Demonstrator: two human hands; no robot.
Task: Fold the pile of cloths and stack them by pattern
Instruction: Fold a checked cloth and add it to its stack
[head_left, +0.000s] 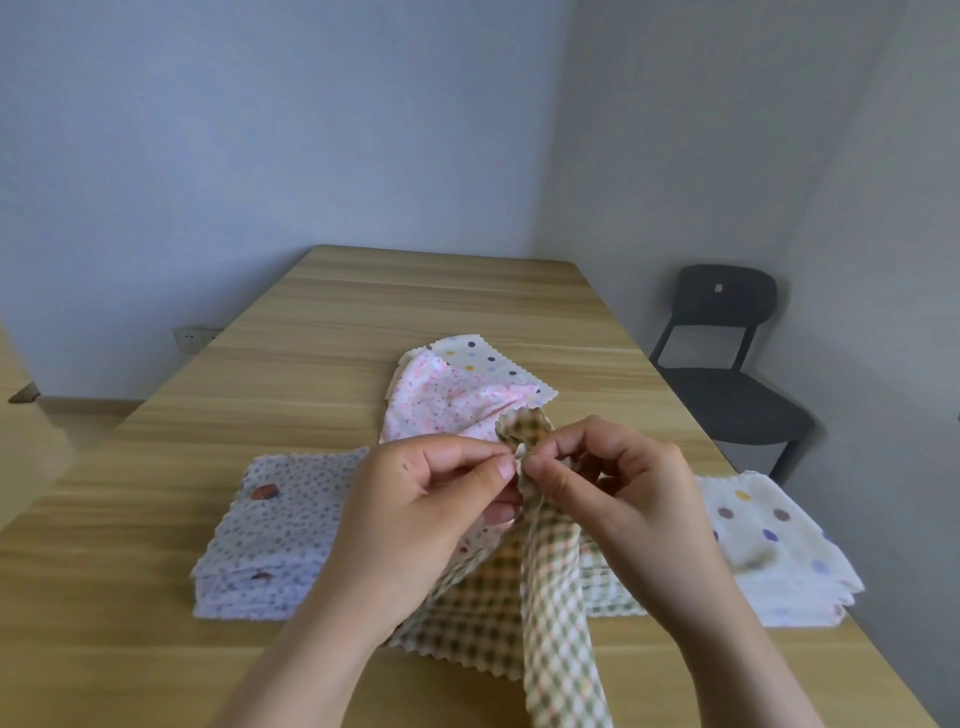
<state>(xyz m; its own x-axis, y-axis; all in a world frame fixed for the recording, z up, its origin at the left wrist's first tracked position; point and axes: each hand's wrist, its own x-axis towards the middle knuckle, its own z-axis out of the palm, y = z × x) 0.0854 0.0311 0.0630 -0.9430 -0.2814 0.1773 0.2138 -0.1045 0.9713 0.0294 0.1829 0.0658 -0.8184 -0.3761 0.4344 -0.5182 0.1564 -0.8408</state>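
Both hands, left hand (415, 499) and right hand (618, 483), pinch one corner of the green checked cloth (558, 613), lifted above the tabletop (363, 312) between folded stacks. Best: slide pinches apart along the edge, match corners, then fold flat.

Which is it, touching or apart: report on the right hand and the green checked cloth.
Touching. The head view shows the right hand pinching the raised corner of the green checked cloth.
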